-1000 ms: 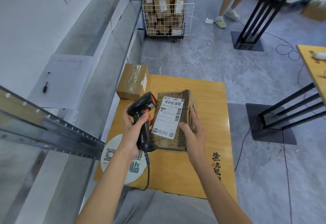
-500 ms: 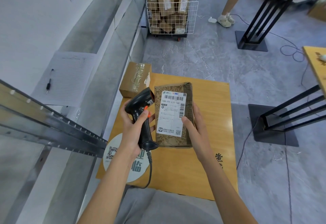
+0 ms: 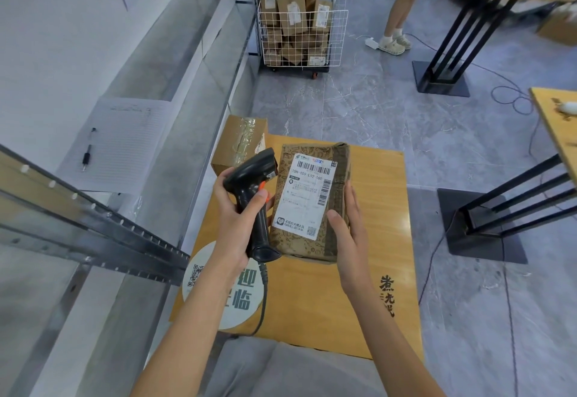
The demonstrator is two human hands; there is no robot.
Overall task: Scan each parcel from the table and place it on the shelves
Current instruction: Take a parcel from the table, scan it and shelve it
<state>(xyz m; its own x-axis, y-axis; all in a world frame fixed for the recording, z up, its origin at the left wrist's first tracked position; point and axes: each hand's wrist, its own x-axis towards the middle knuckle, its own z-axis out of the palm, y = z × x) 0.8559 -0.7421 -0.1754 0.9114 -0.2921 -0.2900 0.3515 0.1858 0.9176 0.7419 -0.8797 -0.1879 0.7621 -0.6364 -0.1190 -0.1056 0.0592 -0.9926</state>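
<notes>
A brown patterned parcel (image 3: pixel 335 209) with a white barcode label faces up above the wooden table (image 3: pixel 381 240). My right hand (image 3: pixel 348 234) grips its near right side, thumb on top. A black barcode scanner (image 3: pixel 254 196) with an orange trigger is held in my left hand (image 3: pixel 239 218), its head just left of the parcel's label. A second, plain cardboard parcel (image 3: pixel 239 143) with clear tape lies at the table's far left corner.
A metal shelf rail (image 3: pixel 93 228) crosses the left side by the wall. A paper sheet with a pen (image 3: pixel 125 143) hangs on the wall. A wire cart (image 3: pixel 299 34) full of parcels stands ahead. A person (image 3: pixel 402 12) stands beyond it, and black-framed tables (image 3: pixel 512 206) stand right.
My right hand has lifted the parcel and tipped its label more squarely upward. The scanner in my left hand stays beside it, raised slightly.
</notes>
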